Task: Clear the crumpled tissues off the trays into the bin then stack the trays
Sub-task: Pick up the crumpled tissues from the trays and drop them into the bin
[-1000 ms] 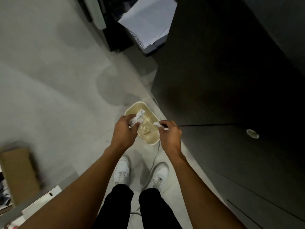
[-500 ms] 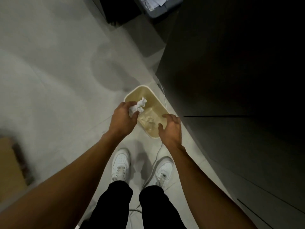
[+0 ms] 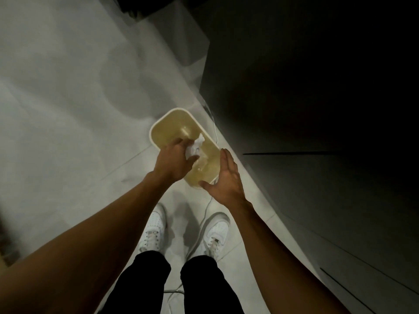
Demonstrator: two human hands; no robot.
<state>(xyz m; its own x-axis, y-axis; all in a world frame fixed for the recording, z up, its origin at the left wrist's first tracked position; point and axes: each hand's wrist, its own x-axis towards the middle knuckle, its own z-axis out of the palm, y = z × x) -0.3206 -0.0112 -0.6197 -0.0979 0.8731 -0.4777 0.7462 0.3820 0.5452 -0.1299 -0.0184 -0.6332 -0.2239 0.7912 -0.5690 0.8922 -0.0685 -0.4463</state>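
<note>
Crumpled tissue (image 3: 195,147) held right over the bin (image 3: 158,123)
Left hand (image 3: 174,162) has its fingers curled round it above the cream bin's opening; right hand (image 3: 226,180) is spread flat, holding nothing, by the near rim. Bin stands on the floor (image 3: 68,132) just beside a dark cabinet (image 3: 317,109).

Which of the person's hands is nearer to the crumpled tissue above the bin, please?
Left. The left hand holds the crumpled tissue above the bin; the right hand is open and apart from it, by the bin's near right rim.
</note>
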